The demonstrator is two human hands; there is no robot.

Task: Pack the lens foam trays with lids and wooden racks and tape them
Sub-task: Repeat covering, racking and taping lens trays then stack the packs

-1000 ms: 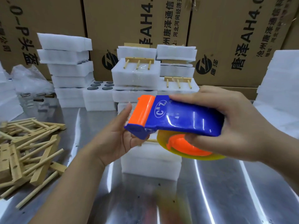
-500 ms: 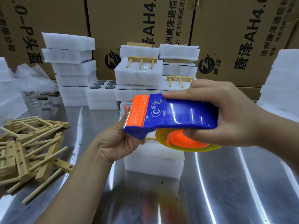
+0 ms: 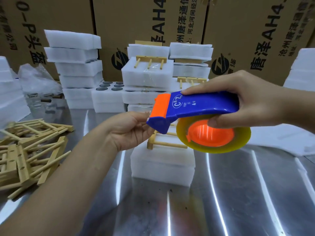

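Pack (image 3: 162, 160): two or three white foam slabs stacked mid-worktop, right under the dispenser. No tape visible on it yet. Rack (image 3: 163, 143) lies flat on top, end bar left, dowels running right, and looks loose.

Handling, my read:
- Foam is light and soft. It dents under fingertips, and the layers can shear sideways.
- Steel worktop (image 3: 238, 193) is slick, so the pack will skate when the tape pulls.
- Rack dowels are thin. Don't lever on them.
- Lenses probably inside, so no squeezing hard.
- Hold point: flat palm on top, across the rack bar, pinning rack and lid together. Start the tape on a side face and wrap over the rack.

Dispenser (image 3: 201, 108): blue body, orange blade end, yellowish roll (image 3: 213, 149) beneath. It's in the air above the pack, touching neither foam nor rack.
Right hand (image 3: 252, 99): wrapped round the blue handle, fingers over the top, thumb under against the hub.
Left hand (image 3: 126, 130): fingertips bunched at the blade end, apparently pinching the tape end (image 3: 148, 115). The film is clear, so only a glint shows.
Tape is thin and sticks to itself, so keep it taut once drawn.

Around it:
- Loose racks (image 3: 25, 150) heaped at the left edge.
- Taped packs (image 3: 147, 74) with racks on top, stacked toward the far edge.
- Open tray (image 3: 109, 87) showing dark lenses, just left of those.
- Plain foam stacks (image 3: 75, 62) far left, with more at the right edge.
- Cartons (image 3: 136, 23) behind everything.
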